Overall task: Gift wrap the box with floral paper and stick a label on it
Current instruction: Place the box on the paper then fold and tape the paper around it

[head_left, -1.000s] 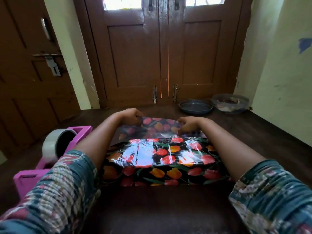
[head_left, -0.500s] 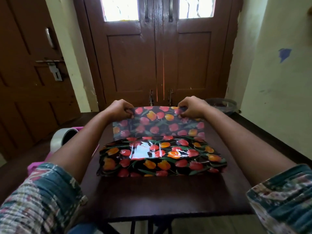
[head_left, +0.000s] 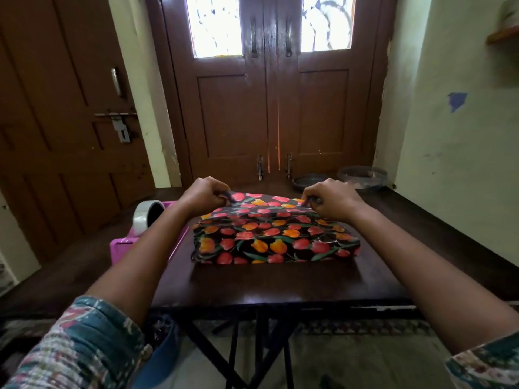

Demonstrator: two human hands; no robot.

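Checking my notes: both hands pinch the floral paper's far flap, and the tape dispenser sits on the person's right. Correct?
No. The head view shows the tape dispenser on the person's left; the left hand and right hand pinch the far flap of the floral paper.

The box (head_left: 275, 240), covered in paper, lies on the tabletop (head_left: 266, 284), just on the near side of both grips. The left grip (head_left: 203, 196) and right grip (head_left: 330, 200) each pinch a far corner of the paper flap (head_left: 266, 202) between them. A tape holder (head_left: 146, 217) sits left of the left grip. A dish (head_left: 307, 182) and a bowl (head_left: 362, 176) lie behind the right grip.
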